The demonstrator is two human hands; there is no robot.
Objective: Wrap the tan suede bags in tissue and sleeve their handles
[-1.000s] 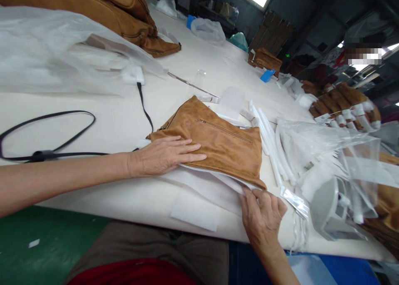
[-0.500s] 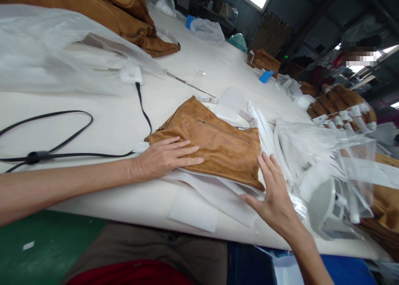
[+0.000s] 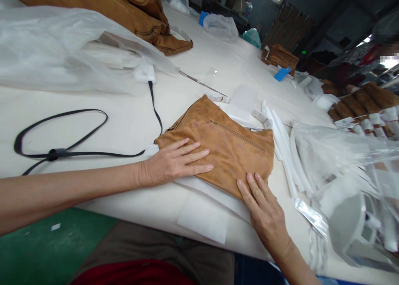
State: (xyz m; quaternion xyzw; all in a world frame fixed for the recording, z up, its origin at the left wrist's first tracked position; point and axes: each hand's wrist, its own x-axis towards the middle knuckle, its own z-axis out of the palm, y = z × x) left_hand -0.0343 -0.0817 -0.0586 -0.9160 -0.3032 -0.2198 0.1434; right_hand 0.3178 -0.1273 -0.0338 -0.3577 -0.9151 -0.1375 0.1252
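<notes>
A tan leather bag (image 3: 224, 147) with a zip across its upper face lies flat on the white table. My left hand (image 3: 174, 160) rests on its lower left side, fingers spread and stretched out. On its lower right corner lies my right hand (image 3: 262, 201), fingertips on the leather, fingers out straight. White paper sheets (image 3: 202, 218) stick out from beneath the bag toward the table's near edge. Beside the bag's right side lie white foam-like tubes (image 3: 282, 152).
A black strap (image 3: 93, 154) loops across the table at left. Large tan bags (image 3: 124, 10) and clear plastic sheeting (image 3: 62, 48) fill the upper left. A tape dispenser (image 3: 352, 226) and plastic bags (image 3: 330, 152) stand at right. Another person (image 3: 358, 62) is at the far right.
My right hand has moved from the bag's right edge onto its lower right corner and laid its fingers down. My left hand stays on the bag. The view has turned slightly left.
</notes>
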